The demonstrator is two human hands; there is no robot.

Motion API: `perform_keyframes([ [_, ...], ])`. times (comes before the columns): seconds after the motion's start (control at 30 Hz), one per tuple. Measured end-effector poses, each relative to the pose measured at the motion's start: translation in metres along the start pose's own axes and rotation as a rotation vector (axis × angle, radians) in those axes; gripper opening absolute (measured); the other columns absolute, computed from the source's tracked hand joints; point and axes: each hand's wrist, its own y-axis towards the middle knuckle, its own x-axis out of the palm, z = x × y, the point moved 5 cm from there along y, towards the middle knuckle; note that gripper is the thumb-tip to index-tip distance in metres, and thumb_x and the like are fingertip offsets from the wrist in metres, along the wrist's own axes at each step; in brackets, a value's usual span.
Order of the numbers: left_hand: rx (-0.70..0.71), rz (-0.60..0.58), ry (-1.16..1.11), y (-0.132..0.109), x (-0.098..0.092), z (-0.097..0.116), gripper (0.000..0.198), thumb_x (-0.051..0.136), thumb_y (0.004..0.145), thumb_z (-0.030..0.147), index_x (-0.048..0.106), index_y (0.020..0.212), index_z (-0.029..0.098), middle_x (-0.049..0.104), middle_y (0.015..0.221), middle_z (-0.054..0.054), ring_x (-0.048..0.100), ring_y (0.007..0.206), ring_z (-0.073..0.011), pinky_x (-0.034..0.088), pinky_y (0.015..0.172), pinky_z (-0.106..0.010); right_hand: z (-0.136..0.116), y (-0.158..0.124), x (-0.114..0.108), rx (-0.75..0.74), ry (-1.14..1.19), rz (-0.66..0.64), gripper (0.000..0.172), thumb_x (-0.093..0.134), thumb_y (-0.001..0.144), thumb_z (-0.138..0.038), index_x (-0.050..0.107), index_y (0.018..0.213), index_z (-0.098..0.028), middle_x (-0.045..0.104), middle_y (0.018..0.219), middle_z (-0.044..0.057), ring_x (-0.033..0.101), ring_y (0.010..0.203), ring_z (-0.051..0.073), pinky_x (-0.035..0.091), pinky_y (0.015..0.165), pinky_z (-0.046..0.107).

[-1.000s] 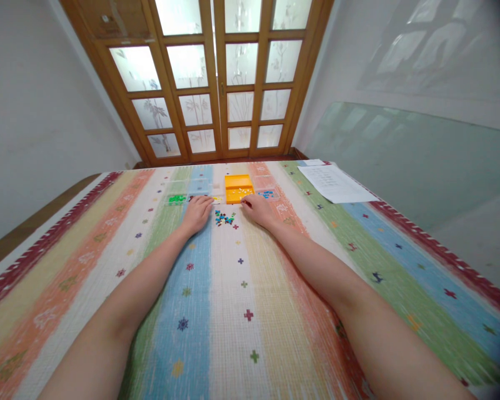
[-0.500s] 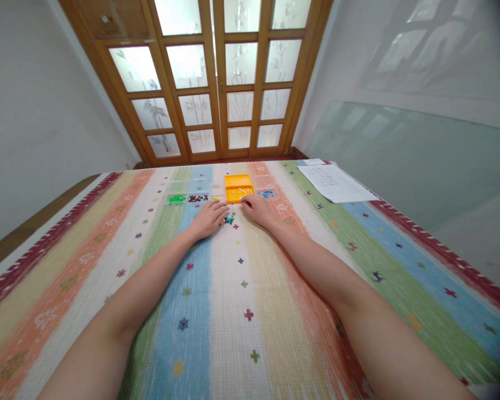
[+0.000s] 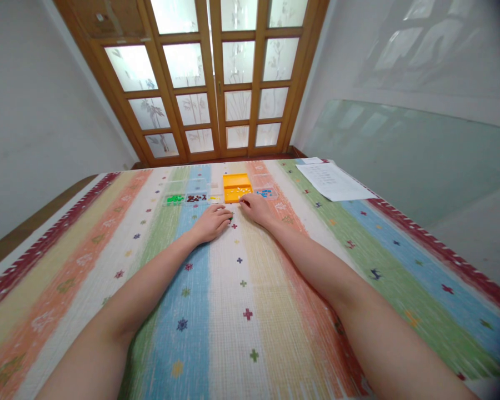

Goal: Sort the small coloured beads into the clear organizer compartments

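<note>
My left hand (image 3: pixel 212 223) is on the patterned cloth with its fingers curled over a small blue-and-green piece (image 3: pixel 232 217). Only a dark green bit of it shows past the fingertips. My right hand (image 3: pixel 255 209) is at the front right corner of an open orange box (image 3: pixel 237 180), thumb and fingers pinched together. Whatever sits in that pinch is too small to make out. Small white pieces (image 3: pixel 244 190) lie in the box's near half.
Left of the orange box, clear compartments hold green pieces (image 3: pixel 175 199), dark brown pieces (image 3: pixel 196 198) and yellow pieces (image 3: pixel 214 198). To its right is a clear box with blue pieces (image 3: pixel 264 193). Printed paper sheets (image 3: pixel 333 180) lie at the far right of the table.
My left hand has shifted slightly right and nearer, and its fingers now cover the blue-and-green piece that lay in view. My right hand stays pinched by the orange box.
</note>
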Motion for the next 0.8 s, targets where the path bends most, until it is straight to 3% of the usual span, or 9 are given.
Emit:
perform_keyframes([
  [0.4,0.039,-0.045,-0.011,0.0017,0.0016,0.0024,0.048,0.032,0.111,0.036,0.067,0.138,0.019,0.065,0.146,-0.007,0.052,0.138,-0.0262,0.036,0.123,-0.045,-0.0021,-0.0002,-0.0033,0.024,0.034,-0.008,0.019,0.057,0.099,-0.017,0.076,0.095,-0.018,0.076,0.100,0.009,0.065,0.088,0.021,0.043,0.081,0.030],
  [0.8,0.026,0.012,-0.085,0.0007,-0.0006,0.0004,0.046,0.033,0.111,0.034,0.069,0.133,0.017,0.068,0.139,-0.009,0.057,0.130,-0.0245,0.041,0.119,-0.045,0.0000,-0.0007,-0.0017,0.026,0.032,0.000,0.018,0.058,0.100,-0.018,0.076,0.099,-0.018,0.076,0.104,0.009,0.066,0.095,0.022,0.044,0.084,0.031],
])
